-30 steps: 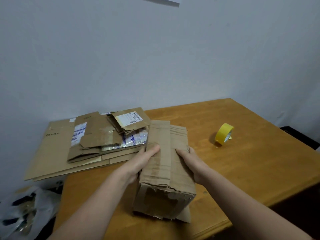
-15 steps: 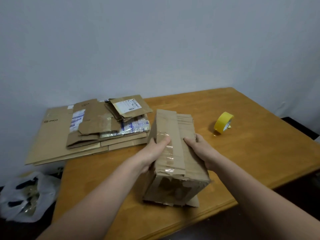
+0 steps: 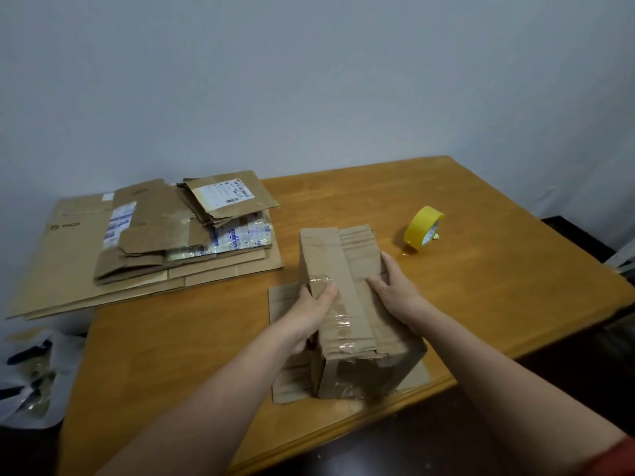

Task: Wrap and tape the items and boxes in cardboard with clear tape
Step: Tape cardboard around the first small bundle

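Box (image 3: 343,259) between both hands (image 3: 314,305) (image 3: 395,290)

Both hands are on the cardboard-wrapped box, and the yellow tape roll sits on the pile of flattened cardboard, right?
No. The head view shows the yellow tape roll standing on the table, right of the cardboard-wrapped box. The left hand and right hand are on that box.

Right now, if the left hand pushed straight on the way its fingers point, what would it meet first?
The wrapped box itself: the left hand grips its taped top flap, aimed up and right. Past that, probably the right hand holding the same top, though depth is unclear.
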